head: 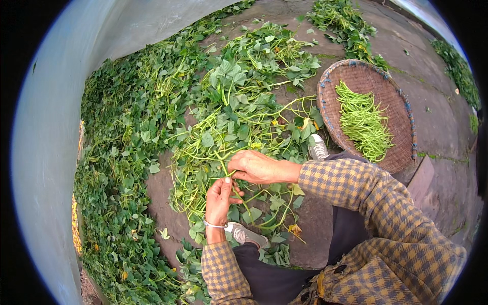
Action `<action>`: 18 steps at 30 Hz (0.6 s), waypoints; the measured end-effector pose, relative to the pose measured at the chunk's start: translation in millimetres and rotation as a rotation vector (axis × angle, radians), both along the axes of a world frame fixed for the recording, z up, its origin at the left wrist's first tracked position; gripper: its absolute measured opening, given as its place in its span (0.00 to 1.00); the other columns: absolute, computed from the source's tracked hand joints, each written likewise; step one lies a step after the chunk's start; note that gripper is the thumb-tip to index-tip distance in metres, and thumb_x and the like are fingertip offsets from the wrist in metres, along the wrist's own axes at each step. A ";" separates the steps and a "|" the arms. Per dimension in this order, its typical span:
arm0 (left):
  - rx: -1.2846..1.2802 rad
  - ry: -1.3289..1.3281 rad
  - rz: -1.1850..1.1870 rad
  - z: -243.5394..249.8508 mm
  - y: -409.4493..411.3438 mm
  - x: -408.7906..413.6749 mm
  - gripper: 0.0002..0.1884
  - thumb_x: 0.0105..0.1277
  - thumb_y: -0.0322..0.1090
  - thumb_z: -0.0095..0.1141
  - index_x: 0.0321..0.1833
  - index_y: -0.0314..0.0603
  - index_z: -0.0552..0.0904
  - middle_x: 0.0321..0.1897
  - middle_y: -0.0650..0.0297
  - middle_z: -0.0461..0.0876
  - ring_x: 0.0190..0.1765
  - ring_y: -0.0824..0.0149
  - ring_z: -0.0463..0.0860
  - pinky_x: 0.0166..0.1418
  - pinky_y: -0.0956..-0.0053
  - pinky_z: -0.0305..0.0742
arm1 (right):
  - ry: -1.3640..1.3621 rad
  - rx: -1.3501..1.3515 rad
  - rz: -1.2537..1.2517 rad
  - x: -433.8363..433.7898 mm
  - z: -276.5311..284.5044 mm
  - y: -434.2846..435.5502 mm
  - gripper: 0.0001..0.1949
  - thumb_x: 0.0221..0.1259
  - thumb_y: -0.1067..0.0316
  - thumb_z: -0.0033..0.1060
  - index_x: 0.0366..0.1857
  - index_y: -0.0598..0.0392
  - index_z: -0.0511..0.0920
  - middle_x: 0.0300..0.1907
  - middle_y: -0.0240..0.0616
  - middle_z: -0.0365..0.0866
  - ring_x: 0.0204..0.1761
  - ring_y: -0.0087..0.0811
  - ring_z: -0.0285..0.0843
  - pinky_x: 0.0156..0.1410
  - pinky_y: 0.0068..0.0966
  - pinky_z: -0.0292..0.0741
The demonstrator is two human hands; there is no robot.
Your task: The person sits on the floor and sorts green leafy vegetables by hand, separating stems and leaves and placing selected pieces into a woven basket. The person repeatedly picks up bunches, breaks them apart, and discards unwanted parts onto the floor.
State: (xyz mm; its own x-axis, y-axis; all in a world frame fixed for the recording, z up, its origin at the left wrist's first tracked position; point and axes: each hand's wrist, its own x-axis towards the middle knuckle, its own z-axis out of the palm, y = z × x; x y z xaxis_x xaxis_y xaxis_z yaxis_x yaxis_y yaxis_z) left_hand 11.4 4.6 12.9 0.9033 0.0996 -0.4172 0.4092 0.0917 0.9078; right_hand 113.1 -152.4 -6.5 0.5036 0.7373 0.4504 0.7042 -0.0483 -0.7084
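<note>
My left hand (pixel 218 201), with a silver-coloured bangle (pixel 215 225) at the wrist, pinches a green leafy vine (pixel 247 209) between thumb and fingers. Just above it, my right hand (pixel 260 167) has its fingertips closed at the same vine, by a thin side stalk. Leaves hang from the lower part of the vine, over the ground in front of my shoes. Under both hands spreads a loose heap of cut vines and leaf stalks (pixel 198 152). To the right, a round woven basket (pixel 400 126) holds a pile of light green, leafless stalks (pixel 362 122).
A broad bank of leafy vines (pixel 118 183) covers the left side, beside a pale sheet (pixel 49 152). Another vine heap (pixel 349 30) lies farther off on the concrete ground (pixel 431 103). My shoes (pixel 248 236) stand among the leaves. A flat slab (pixel 421 179) lies near the basket.
</note>
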 end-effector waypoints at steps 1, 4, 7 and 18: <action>0.051 -0.036 -0.003 -2.2 1.0 0.0 0.09 0.71 0.35 0.51 0.41 0.36 0.76 0.29 0.65 0.78 0.30 0.72 0.81 0.29 0.80 0.80 | -0.016 -0.039 -0.008 -2.1 -2.1 0.2 0.07 0.55 0.69 0.60 0.29 0.60 0.74 0.28 0.45 0.76 0.36 0.48 0.76 0.40 0.41 0.72; 0.163 -0.115 -0.001 -13.1 5.8 -1.6 0.07 0.69 0.32 0.53 0.42 0.36 0.77 0.29 0.65 0.79 0.30 0.72 0.81 0.29 0.80 0.80 | -0.062 -0.092 -0.036 -9.6 -5.5 1.8 0.07 0.54 0.69 0.60 0.26 0.59 0.73 0.24 0.46 0.76 0.33 0.51 0.77 0.37 0.44 0.72; 0.213 -0.136 0.031 -16.5 3.1 -1.2 0.06 0.68 0.31 0.53 0.42 0.36 0.76 0.29 0.65 0.79 0.30 0.73 0.81 0.28 0.81 0.79 | 0.023 -0.133 -0.058 -12.3 -7.3 2.8 0.07 0.54 0.69 0.60 0.26 0.60 0.73 0.23 0.47 0.76 0.32 0.52 0.76 0.36 0.44 0.73; 0.388 -0.204 0.017 -21.8 -2.9 -0.7 0.07 0.71 0.31 0.48 0.41 0.34 0.74 0.29 0.64 0.79 0.27 0.77 0.79 0.23 0.84 0.73 | 0.245 -0.081 -0.103 -22.0 -13.1 10.0 0.07 0.55 0.68 0.51 0.23 0.60 0.74 0.19 0.46 0.73 0.23 0.43 0.75 0.29 0.39 0.69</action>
State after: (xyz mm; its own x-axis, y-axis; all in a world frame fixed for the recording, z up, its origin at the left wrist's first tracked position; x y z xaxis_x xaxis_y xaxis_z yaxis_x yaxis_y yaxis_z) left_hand 10.6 1.8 -8.9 0.9602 0.2296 -0.1587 0.2190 -0.2671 0.9385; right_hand 91.1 -142.4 -19.6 0.6646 0.7052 0.2470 0.5004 -0.1746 -0.8480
